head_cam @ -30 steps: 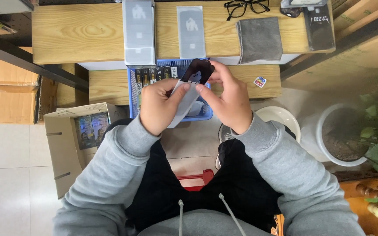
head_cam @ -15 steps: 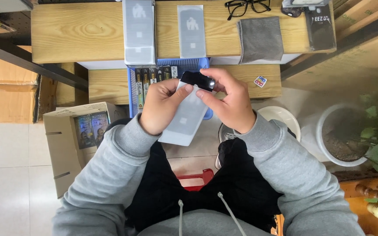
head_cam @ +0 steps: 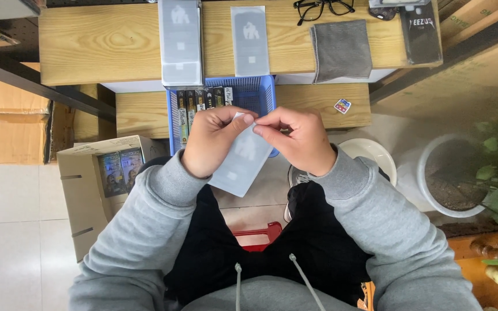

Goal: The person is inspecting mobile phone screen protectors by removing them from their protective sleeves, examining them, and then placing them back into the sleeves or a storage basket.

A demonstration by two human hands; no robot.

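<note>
My left hand (head_cam: 211,141) and my right hand (head_cam: 295,138) both pinch the top edge of a pale grey flat sleeve (head_cam: 238,166), which hangs tilted below my fingers over my lap. Fingertips of both hands meet at the sleeve's upper corner. Just behind the hands stands a blue plastic basket (head_cam: 259,92) with several dark slim boxes standing upright in its left half. Two more grey sleeves lie on the wooden desk, one stack (head_cam: 180,43) at left and a single one (head_cam: 249,40) beside it.
On the wooden desk (head_cam: 99,40) lie a grey cloth (head_cam: 341,49), black glasses (head_cam: 323,8) and a dark package (head_cam: 421,35). An open cardboard box (head_cam: 96,187) stands at left, a white plant pot (head_cam: 448,175) and a white bowl (head_cam: 370,155) at right. A small colourful card (head_cam: 342,106) rests on the lower shelf.
The dark object held at the sleeve's top is no longer visible. The sleeve now hangs lower with both hands pinching its top edge closer together.
</note>
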